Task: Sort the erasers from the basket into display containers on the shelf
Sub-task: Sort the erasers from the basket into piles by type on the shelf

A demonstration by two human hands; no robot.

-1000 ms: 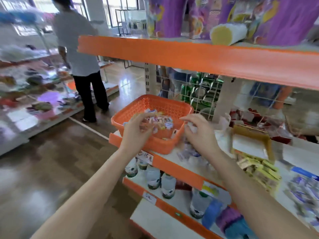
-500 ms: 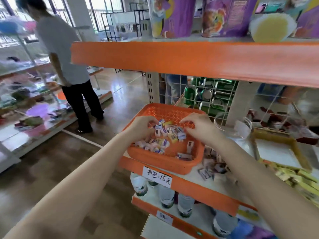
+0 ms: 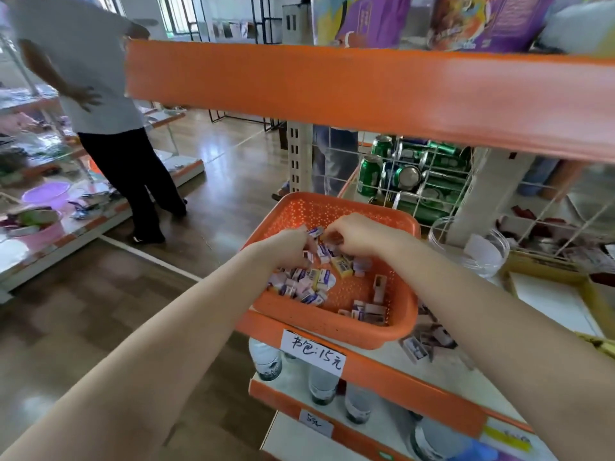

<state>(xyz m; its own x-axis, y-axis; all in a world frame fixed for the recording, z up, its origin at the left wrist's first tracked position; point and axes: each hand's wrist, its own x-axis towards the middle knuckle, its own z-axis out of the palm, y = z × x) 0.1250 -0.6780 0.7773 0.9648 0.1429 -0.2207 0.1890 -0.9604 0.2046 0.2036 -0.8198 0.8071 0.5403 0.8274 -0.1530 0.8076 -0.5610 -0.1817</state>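
An orange perforated basket [image 3: 319,322] sits at the left end of the middle shelf, holding several small boxed erasers [image 3: 307,282]. Both my hands are inside it over the pile. My left hand [image 3: 289,249] has its fingers curled down around erasers. My right hand [image 3: 357,234] pinches an eraser at the top of the pile. A clear round container [image 3: 479,251] stands just right of the basket, and a shallow yellow-rimmed box [image 3: 545,277] lies beyond it.
Loose erasers [image 3: 426,344] lie on the shelf right of the basket. An orange shelf edge [image 3: 366,91] hangs above my hands. A wire rack of green cans [image 3: 409,174] stands behind. Bottles [image 3: 321,384] fill the lower shelf. A person [image 3: 96,104] stands in the aisle at left.
My head has come closer and lower over the basket. Both hands have gone deeper into it and closed on erasers in the pile.
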